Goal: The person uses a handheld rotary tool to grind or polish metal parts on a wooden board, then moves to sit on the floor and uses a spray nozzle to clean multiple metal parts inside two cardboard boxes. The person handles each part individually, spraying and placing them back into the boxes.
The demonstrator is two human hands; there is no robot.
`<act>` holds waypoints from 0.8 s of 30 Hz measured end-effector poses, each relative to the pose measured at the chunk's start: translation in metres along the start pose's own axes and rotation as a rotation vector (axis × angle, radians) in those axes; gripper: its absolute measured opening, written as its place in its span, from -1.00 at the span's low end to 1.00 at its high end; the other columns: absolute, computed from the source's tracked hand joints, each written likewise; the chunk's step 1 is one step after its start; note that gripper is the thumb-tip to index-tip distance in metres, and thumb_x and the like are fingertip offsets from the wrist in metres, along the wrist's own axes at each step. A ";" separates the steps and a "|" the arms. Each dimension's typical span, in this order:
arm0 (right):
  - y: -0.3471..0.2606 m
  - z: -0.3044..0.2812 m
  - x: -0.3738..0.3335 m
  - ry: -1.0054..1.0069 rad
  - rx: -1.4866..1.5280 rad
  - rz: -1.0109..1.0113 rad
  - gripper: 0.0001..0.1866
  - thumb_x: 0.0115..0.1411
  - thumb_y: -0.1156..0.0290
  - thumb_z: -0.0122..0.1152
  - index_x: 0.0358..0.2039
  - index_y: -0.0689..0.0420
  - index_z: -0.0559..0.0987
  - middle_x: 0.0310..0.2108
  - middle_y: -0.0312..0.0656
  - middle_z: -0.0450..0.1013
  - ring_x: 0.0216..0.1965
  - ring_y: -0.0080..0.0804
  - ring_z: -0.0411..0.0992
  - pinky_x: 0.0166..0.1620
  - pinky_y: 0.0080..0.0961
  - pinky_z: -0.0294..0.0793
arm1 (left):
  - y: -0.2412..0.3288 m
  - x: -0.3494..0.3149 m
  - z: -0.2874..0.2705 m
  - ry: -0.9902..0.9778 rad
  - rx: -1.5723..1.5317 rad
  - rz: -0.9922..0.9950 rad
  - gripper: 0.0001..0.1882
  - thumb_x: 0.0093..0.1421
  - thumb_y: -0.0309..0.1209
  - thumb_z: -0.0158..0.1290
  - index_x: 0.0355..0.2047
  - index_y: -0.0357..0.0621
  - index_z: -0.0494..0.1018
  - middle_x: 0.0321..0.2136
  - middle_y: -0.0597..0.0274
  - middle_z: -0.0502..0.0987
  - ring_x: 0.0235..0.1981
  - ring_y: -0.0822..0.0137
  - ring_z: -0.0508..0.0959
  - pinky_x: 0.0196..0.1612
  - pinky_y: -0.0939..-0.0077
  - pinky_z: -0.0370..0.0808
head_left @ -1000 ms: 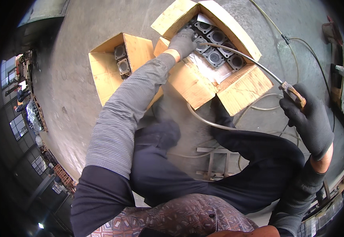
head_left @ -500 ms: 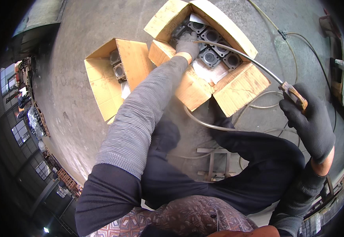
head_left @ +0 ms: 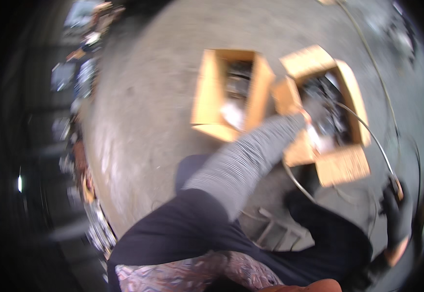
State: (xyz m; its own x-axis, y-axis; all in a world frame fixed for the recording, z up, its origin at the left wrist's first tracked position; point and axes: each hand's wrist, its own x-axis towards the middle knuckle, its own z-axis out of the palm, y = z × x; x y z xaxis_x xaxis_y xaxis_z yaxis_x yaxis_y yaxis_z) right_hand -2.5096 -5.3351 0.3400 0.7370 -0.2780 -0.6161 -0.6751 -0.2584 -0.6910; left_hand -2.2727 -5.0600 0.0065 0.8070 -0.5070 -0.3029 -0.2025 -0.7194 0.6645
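My left hand (head_left: 317, 110), in a dark grey glove, reaches down into the right-hand cardboard box (head_left: 342, 166). Round, flanged metal parts (head_left: 336, 127) lie in that box beside it. Motion smears its fingers, so I cannot see what they hold. At the far right my right hand (head_left: 397, 216), also gloved, is closed on the brown handle of a long, thin, curved rod (head_left: 381, 147). The rod arcs over the box's rim, and its far end comes down close to my left hand.
A second open carton (head_left: 203, 104) with metal parts and white paper stands to the left. A pale hose (head_left: 367, 47) crosses the floor at right; another length (head_left: 297, 182) curves beside the box. A metal frame (head_left: 275, 228) lies between my legs.
The view has swung, so both boxes appear further right and lower, and everything is blurred. My left hand is still in the box, and my right hand still grips the rod's handle.
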 end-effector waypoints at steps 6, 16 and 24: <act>0.058 -0.025 -0.010 -0.122 -0.095 -0.163 -0.77 0.46 0.21 0.18 -0.21 0.11 0.51 -0.67 -0.33 0.32 -0.74 -0.57 0.28 -0.67 -0.61 0.25 | 0.035 -0.111 -0.038 0.198 -1.027 -0.059 -0.77 0.46 -0.25 0.11 -0.05 -0.12 0.57 -0.26 0.34 0.63 -0.30 0.40 0.62 -0.17 0.46 0.61; -0.011 -0.042 -0.126 0.016 -0.253 -0.062 -0.77 0.41 0.26 0.22 -0.22 0.18 0.63 -0.65 -0.39 0.37 -0.70 -0.62 0.32 -0.66 -0.62 0.21 | 0.059 -0.234 -0.034 -0.339 -1.964 0.097 -0.69 0.52 -0.23 -0.08 -0.40 -0.01 0.41 -0.55 0.31 0.31 -0.45 0.24 0.40 -0.25 0.24 0.48; -0.045 -0.018 -0.181 -0.091 -0.400 -0.167 -0.79 0.40 0.28 0.26 -0.18 0.18 0.62 -0.61 -0.34 0.43 -0.67 -0.66 0.33 -0.60 -0.59 0.24 | 0.052 -0.271 -0.054 -0.240 -2.280 -0.076 -0.53 0.52 -0.24 -0.05 0.30 -0.28 0.36 0.22 -0.19 0.50 0.28 -0.18 0.49 0.31 -0.28 0.46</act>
State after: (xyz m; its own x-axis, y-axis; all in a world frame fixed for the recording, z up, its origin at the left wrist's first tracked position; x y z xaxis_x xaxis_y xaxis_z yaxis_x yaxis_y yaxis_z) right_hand -2.6133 -5.2894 0.4898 0.8247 -0.1239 -0.5519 -0.4929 -0.6359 -0.5939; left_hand -2.4721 -4.9350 0.1599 0.6872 -0.6663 -0.2895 0.6999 0.7140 0.0183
